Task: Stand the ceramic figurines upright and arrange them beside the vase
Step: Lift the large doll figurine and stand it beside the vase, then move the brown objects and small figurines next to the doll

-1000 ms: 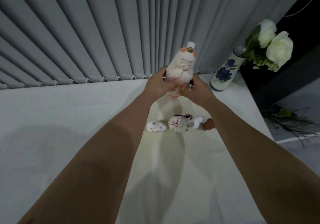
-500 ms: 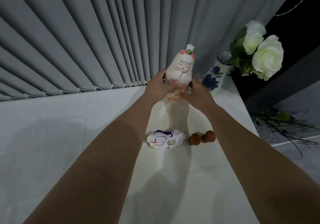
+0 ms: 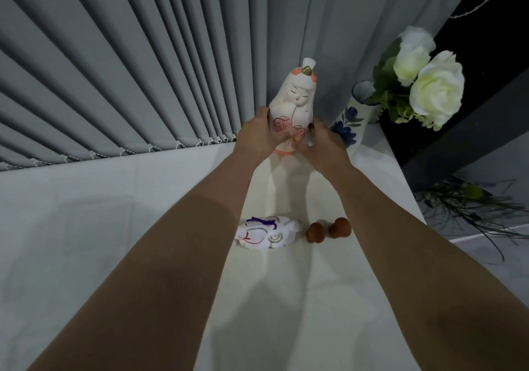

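A tall white ceramic doll figurine [image 3: 294,98] with pink flowers stands upright near the back of the white table [image 3: 86,227]. My left hand [image 3: 257,133] grips its left side and my right hand [image 3: 320,144] grips its right side near the base. Just to its right stands the white vase [image 3: 350,124] with blue flowers painted on it, holding white roses [image 3: 432,84]. Nearer to me a white figurine [image 3: 266,234] with purple and red markings lies on its side. Two small brown figurines [image 3: 327,230] are beside it on the right.
Grey vertical blinds [image 3: 128,70] hang behind the table. The table's right edge [image 3: 412,193] drops off next to a dark frame [image 3: 469,130]. Green stems [image 3: 472,201] lie on a lower surface to the right.
The view has shifted, so the doll figurine and both hands sit closer to the vase. The lying figurines appear lower in the frame, and a small white one seen earlier is hidden.
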`<state>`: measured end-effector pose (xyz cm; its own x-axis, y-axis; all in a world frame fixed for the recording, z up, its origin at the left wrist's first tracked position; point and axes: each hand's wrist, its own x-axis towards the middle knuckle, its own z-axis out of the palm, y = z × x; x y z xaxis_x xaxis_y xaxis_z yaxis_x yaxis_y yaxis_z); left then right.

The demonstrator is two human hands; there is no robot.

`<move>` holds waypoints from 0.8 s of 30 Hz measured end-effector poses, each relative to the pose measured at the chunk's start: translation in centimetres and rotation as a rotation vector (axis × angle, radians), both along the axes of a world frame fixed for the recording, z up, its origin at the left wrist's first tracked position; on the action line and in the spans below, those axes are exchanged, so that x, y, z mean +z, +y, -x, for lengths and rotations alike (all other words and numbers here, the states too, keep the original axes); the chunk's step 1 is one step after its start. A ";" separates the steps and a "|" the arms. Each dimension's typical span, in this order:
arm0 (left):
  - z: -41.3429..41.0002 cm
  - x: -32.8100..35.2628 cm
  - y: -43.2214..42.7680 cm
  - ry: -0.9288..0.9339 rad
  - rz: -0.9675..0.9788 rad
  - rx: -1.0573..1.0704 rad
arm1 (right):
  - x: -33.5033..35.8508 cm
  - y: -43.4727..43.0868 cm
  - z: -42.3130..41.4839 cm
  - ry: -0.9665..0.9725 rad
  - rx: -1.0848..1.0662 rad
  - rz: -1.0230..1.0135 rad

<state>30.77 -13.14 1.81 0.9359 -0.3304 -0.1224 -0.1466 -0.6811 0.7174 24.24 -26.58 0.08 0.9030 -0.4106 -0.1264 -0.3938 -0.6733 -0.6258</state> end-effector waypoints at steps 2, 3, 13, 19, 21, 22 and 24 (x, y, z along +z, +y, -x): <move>0.8 0.1 0.5 -0.002 -0.041 -0.009 | 0.0 0.2 1.1 -0.019 0.004 0.006; 1.4 0.2 0.8 -0.003 -0.048 -0.003 | 0.0 0.2 1.9 -0.022 0.006 0.009; 11.2 0.2 1.4 -0.040 -0.106 -0.185 | -0.4 -1.2 12.5 -0.063 -0.120 -0.008; 15.0 -0.9 0.8 -0.126 -0.422 -0.524 | -0.9 -1.6 17.2 0.113 -0.006 -0.107; 15.5 -1.2 0.8 -0.178 -0.466 -0.559 | -1.1 -1.4 18.1 0.131 0.040 -0.085; 15.8 -1.4 0.7 -0.205 -0.485 -0.569 | -1.2 -1.3 18.4 0.132 0.059 -0.057; 16.2 -1.7 0.6 -0.246 -0.515 -0.569 | -1.4 -1.1 18.8 0.115 0.082 0.003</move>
<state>14.60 -12.53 0.14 0.6609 -0.7227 -0.2021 -0.6835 -0.6909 0.2355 5.41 -27.73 -1.36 0.9130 -0.3367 -0.2303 -0.4067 -0.7079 -0.5775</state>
